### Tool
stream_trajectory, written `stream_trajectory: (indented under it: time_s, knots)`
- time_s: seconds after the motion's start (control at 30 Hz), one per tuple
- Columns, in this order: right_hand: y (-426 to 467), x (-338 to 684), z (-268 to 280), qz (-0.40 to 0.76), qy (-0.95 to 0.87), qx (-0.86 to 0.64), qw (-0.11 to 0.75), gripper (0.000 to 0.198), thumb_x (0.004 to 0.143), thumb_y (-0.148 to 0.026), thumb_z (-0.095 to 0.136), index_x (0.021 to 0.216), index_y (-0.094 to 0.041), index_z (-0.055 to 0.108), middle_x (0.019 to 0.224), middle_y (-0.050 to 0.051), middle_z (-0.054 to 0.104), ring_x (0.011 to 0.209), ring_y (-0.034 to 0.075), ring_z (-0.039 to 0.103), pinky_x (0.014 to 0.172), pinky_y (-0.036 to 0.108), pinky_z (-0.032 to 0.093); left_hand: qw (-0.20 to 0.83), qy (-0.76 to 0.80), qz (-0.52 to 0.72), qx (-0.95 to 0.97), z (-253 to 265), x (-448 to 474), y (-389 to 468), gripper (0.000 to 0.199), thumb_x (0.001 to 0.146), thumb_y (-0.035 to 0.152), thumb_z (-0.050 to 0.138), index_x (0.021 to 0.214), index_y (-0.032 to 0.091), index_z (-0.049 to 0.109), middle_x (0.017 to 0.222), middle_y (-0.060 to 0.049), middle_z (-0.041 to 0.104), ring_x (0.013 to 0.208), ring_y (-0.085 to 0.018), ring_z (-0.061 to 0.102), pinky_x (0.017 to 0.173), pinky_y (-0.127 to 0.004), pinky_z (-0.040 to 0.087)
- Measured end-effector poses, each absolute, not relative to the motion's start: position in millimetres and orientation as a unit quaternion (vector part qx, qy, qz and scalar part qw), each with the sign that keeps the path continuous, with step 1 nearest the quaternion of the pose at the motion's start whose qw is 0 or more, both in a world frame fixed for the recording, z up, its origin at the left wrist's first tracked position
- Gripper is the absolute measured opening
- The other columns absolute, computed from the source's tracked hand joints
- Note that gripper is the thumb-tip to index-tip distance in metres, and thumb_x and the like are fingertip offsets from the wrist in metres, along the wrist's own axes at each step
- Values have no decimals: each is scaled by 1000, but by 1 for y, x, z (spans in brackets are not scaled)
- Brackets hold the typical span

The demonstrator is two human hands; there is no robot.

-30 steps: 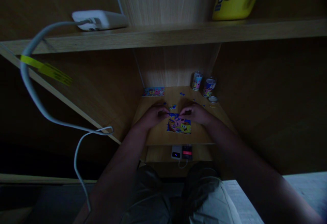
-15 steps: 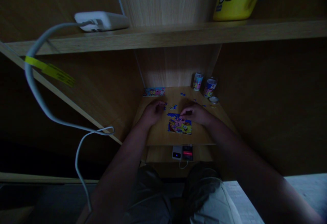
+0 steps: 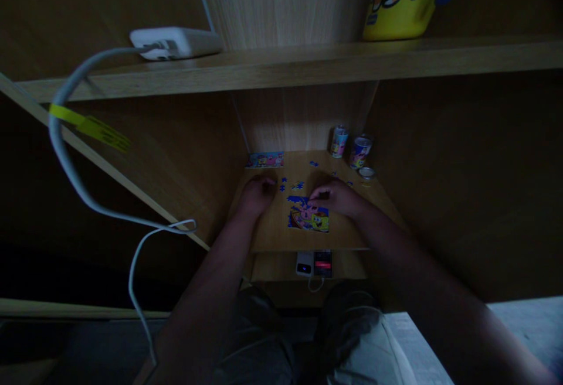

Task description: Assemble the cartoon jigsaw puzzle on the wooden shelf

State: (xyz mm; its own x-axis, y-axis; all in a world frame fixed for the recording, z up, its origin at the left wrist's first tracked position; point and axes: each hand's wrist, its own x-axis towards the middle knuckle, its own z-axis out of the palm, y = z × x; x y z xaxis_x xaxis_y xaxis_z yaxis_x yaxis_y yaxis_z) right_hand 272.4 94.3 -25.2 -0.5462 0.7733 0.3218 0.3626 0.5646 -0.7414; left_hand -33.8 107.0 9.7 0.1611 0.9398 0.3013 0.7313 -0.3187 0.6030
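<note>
A partly assembled cartoon jigsaw puzzle (image 3: 308, 220) lies on the wooden desk, its upper edge uneven. My right hand (image 3: 333, 194) rests over its upper right part, thumb and index finger pinched at that edge on a puzzle piece that the fingertips mostly hide. To the left, my left hand (image 3: 258, 193) hovers close to the desk with loosely curled fingers and nothing visible in them. Two loose blue pieces (image 3: 282, 184) lie just right of its fingertips. A small cluster of joined pieces (image 3: 298, 186) sits above the puzzle, between the hands.
A picture strip (image 3: 264, 160) lies at the back left. Two printed tins (image 3: 339, 142) and a round lid (image 3: 366, 172) stand at the back right, near more loose pieces (image 3: 314, 163). Overhead, a shelf (image 3: 281, 71) carries a white charger (image 3: 176, 43) and a yellow mug (image 3: 396, 13). A cable (image 3: 83, 191) hangs left.
My left hand has drawn back to the left, away from the small blue pieces, which now show fully. My right hand stays at the puzzle's upper edge. The view has shifted slightly.
</note>
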Motion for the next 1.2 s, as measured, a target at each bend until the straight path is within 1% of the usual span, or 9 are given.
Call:
stream_trajectory:
  time_s: [0.17,0.37,0.47,0.6,0.73,0.83,0.93,1.07,1.2]
  knots:
    - [95,273,-25,303,-825,-338,337,32,96,-56,83,92,-24,87,88,6,85,79,21,76,73,32,54,155,582,329,727,7,-37,110,17,95,20,70,105,23,84,122,-10,82,108,-27,77,109,-42,59]
    - [94,273,-24,295,-828,-335,339,37,98,-61,79,94,-25,88,90,7,83,81,22,74,74,33,54,161,590,338,716,2,-40,115,14,96,21,69,99,24,83,116,-8,83,109,-27,77,110,-41,59]
    - [93,272,-23,286,-833,-328,342,40,99,-63,78,92,-25,87,88,7,81,78,21,72,73,33,52,159,589,331,719,3,-40,114,14,97,22,69,101,23,83,117,-10,83,110,-28,77,110,-42,59]
    - [91,271,-17,244,-815,-357,385,45,102,-65,73,88,-24,84,84,6,78,77,21,69,73,34,50,128,547,317,764,-1,-38,115,24,100,20,65,115,22,83,125,-12,80,120,-29,74,115,-43,56]
    - [88,275,-9,145,-776,-426,441,54,107,-67,63,78,-24,77,77,6,73,75,21,65,75,36,49,78,491,275,823,-12,-32,118,35,104,24,63,134,29,80,137,-8,77,137,-29,64,123,-48,50]
    - [88,280,-6,87,-745,-473,463,59,109,-68,55,74,-24,73,75,6,71,75,23,64,76,37,49,49,506,241,827,-17,-28,118,39,107,32,62,142,33,78,143,-8,73,139,-33,61,123,-53,48]
    - [88,286,-6,76,-696,-518,492,61,111,-70,50,80,-24,75,82,8,76,78,24,69,76,37,50,39,514,232,825,-18,-27,117,37,107,34,61,140,32,80,143,-9,72,136,-34,63,120,-54,49]
    - [89,291,-9,84,-638,-568,514,64,110,-75,46,84,-24,76,86,9,81,80,26,73,74,37,52,47,510,266,817,-17,-30,120,35,105,24,62,134,27,81,137,-10,75,134,-32,64,121,-51,49]
    - [89,294,-10,82,-619,-586,517,67,109,-77,43,85,-24,77,88,10,82,82,27,76,75,38,54,62,488,304,816,-18,-32,122,30,95,12,68,115,27,84,128,-8,78,129,-29,66,119,-47,51]
